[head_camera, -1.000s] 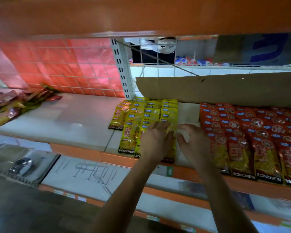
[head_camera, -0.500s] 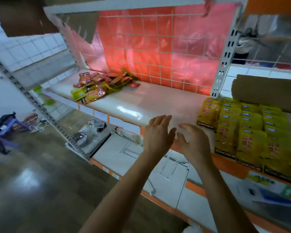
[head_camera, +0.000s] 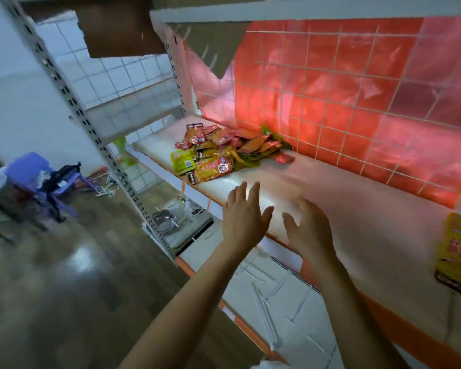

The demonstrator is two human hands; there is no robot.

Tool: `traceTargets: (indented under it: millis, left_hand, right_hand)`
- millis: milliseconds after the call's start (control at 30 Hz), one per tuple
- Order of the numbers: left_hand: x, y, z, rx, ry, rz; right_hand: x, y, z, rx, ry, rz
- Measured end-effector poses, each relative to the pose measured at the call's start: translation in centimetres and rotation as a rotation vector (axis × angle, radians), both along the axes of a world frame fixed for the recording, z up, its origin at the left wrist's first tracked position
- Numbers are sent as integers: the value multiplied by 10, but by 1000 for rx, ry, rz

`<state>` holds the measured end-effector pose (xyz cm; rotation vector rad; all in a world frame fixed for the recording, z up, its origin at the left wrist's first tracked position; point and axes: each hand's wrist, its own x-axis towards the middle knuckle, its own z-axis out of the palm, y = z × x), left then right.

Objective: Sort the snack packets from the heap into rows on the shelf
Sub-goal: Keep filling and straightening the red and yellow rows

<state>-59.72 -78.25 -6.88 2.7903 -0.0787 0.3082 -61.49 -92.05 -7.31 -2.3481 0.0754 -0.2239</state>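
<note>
Both hands were up over the front edge of the shelf (head_camera: 357,209), and both were empty. The left hand (head_camera: 244,219) showed straight fingers held close together, thumb splayed wide. The right hand (head_camera: 308,230), just beside it, had loosely curved fingers, slightly parted, gripping nothing. The heap of snack packets (head_camera: 224,153) lay well ahead, at the shelf's far left end against the red tiled wall (head_camera: 357,102). A blurred yellow packet (head_camera: 458,249) sat at the right edge. A pan (head_camera: 165,218) rested on the lower shelf (head_camera: 277,302).
</note>
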Motion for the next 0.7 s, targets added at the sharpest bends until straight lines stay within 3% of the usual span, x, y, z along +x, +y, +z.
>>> traceTargets:
  millis: [233, 367, 600, 700]
  left_hand:
    - [70, 40, -2, -27, 61, 51]
    - [106, 51, -5, 0, -5, -25]
    - [178, 62, 3, -4, -103, -177]
    - [200, 63, 5, -47, -69, -252]
  right_hand:
    - [76, 31, -7, -8, 33, 54]
    - [118, 42, -8, 8, -1, -23]
    - [183, 69, -5, 17, -226, -121]
    - [204, 78, -7, -62, -158, -151]
